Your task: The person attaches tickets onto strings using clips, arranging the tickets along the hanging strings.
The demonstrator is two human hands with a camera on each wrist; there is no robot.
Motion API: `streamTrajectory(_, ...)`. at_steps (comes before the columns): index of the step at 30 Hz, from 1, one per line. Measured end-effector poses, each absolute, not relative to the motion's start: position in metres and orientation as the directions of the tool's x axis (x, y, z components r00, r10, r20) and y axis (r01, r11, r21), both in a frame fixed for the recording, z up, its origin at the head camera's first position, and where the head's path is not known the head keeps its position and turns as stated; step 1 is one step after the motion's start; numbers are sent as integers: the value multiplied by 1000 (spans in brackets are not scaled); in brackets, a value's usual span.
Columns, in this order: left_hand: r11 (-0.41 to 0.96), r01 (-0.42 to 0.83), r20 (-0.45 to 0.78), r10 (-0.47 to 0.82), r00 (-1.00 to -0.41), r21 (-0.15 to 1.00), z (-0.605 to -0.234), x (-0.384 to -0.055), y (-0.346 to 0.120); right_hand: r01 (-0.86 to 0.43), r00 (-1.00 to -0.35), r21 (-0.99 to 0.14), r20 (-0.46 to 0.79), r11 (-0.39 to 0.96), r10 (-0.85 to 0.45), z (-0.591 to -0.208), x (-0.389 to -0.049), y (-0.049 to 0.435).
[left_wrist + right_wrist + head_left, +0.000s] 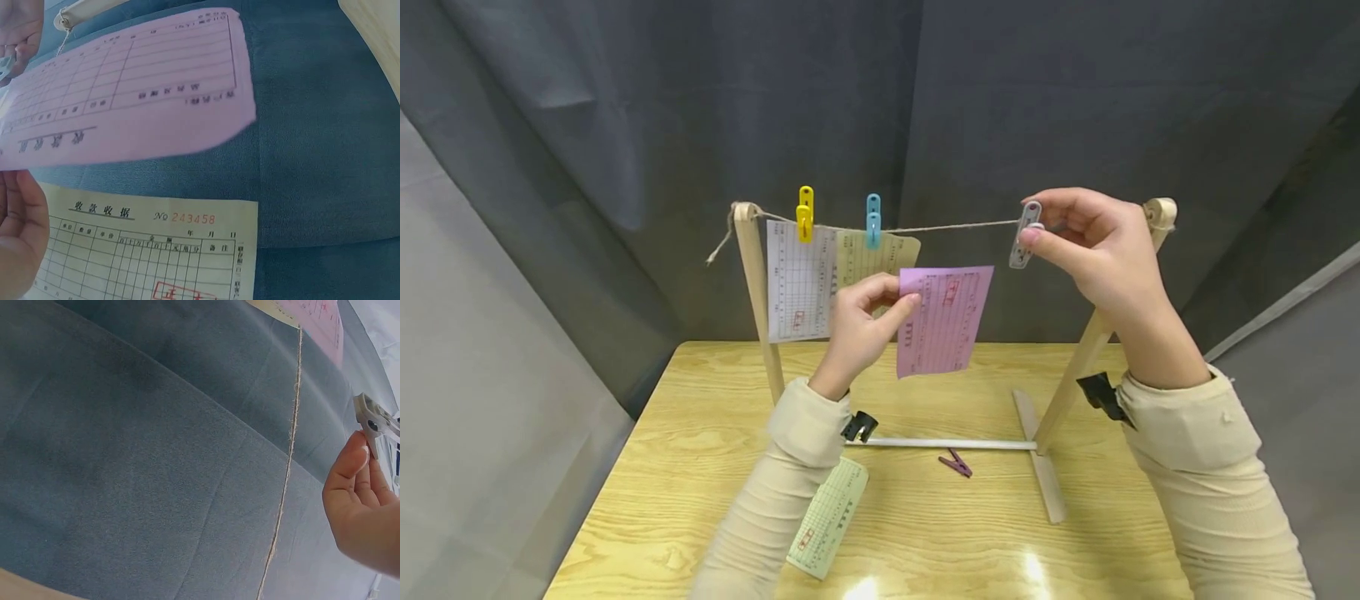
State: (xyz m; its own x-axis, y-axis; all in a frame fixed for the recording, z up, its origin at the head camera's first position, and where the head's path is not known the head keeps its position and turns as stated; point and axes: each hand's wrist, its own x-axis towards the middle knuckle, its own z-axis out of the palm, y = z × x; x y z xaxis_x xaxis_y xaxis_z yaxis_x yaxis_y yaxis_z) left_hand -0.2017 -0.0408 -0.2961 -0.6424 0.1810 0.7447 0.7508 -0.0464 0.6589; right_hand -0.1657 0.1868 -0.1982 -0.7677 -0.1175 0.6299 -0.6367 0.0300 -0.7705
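Observation:
My left hand (863,325) pinches a pink receipt slip (946,321) by its left edge, near the top. The slip hangs below and in front of the twine (955,227), tilted in the left wrist view. Between thumb and fingertips, my right hand (1108,254) holds a pale grey clothespin (1026,235) close to the twine's right part. Left along the twine, a yellow clothespin (805,215) stands over a white slip (797,279). A blue clothespin (873,222) is clipped over a pale yellow slip (859,254), partly hidden by my left hand.
Wooden posts (751,267) carry the twine, with a white rod (947,443) joining them low down. On the wood-grain table (700,433) lie a purple clothespin (957,463) and a pale green slip (831,517), partly under my left sleeve. A dark curtain (820,100) hangs behind.

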Motion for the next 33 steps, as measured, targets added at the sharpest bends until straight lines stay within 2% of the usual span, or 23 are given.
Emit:
streamTrajectory(7, -40, 738, 735, 139, -664, 674, -295, -209, -32, -614, -788, -786, 606, 70, -104, -189, -169, 182)
streamTrajectory(16, -95, 660, 666, 59, -744, 746, -286, -210, -22, -589, -803, -808, 589, -32, -93, -180, -184, 179)
streamTrajectory(23, -109, 651, 658, 43, -752, 751, -286, -217, -17, -554, -812, -823, 568, -131, -134, -173, -196, 177)
streamTrajectory(33, -167, 609, 618, 4, -786, 775, -288, -225, -13, -497, -845, -857, 514, -138, -149, -172, -211, 172)
